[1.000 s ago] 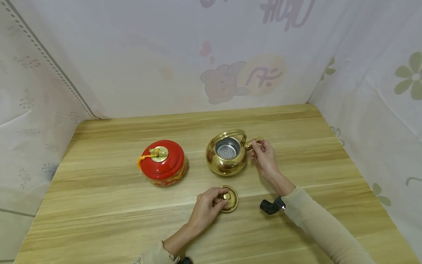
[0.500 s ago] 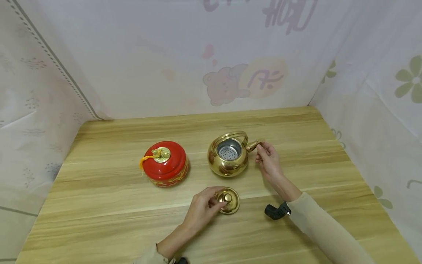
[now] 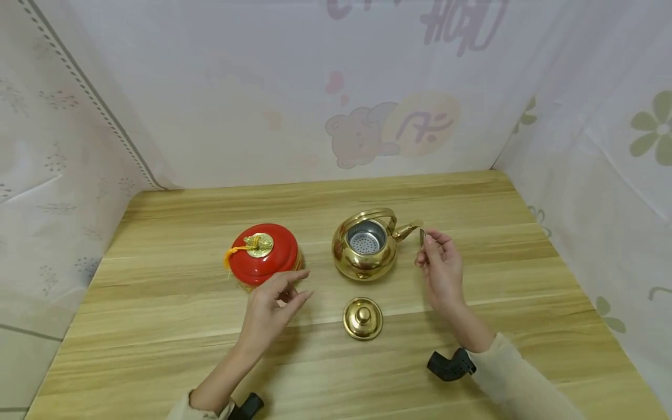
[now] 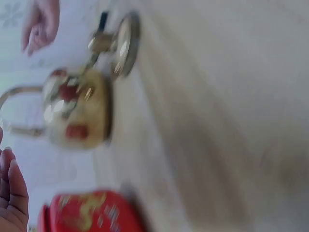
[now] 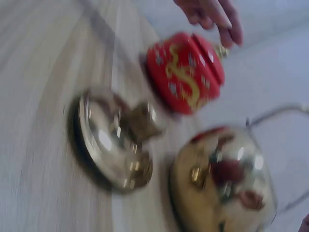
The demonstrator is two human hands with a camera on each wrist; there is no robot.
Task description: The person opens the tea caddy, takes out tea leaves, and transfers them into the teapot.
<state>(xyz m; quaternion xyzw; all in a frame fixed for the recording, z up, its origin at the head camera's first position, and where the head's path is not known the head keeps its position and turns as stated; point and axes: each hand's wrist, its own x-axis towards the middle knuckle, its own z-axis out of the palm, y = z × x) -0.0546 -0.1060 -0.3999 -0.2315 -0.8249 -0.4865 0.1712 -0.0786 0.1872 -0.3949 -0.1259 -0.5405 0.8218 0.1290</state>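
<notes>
1. Hovering left of the frame's centre, the left hand (image 3: pixel 270 312) has its grip slack, with thumb and fingers spread and nothing between them.

2. Just beyond those fingertips, the red lidded jar (image 3: pixel 278 251) stands upright in the centre left of the frame. In the head view the fingers overlap its lower right edge; the right wrist view shows them above and in front of it, so contact cannot be told.

3. Right of centre, the gold kettle (image 3: pixel 354 265) stands upright on the wood-grain worktop (image 3: pixel 472 204). Its arched handle (image 3: pixel 363 216) is raised and its mouth uncovered, showing a perforated strainer (image 3: pixel 366 242).

4. The key relation is along the spout (image 3: pixel 404 231): its long axis runs from the kettle toward the right of the frame, tilted slightly upward, ending just beside the right hand (image 3: pixel 442 274). That hand is the nearer of the 2 to it.

5. The right grip has its fingers drawn in near the thumb. A thin sliver (image 3: pixel 422 236) shows at the fingertips; whether it is held cannot be told.

6. Below the kettle, the gold lid (image 3: pixel 363 319) lies knob up, between the 2 hands and touched by neither, somewhat nearer the left.
</notes>
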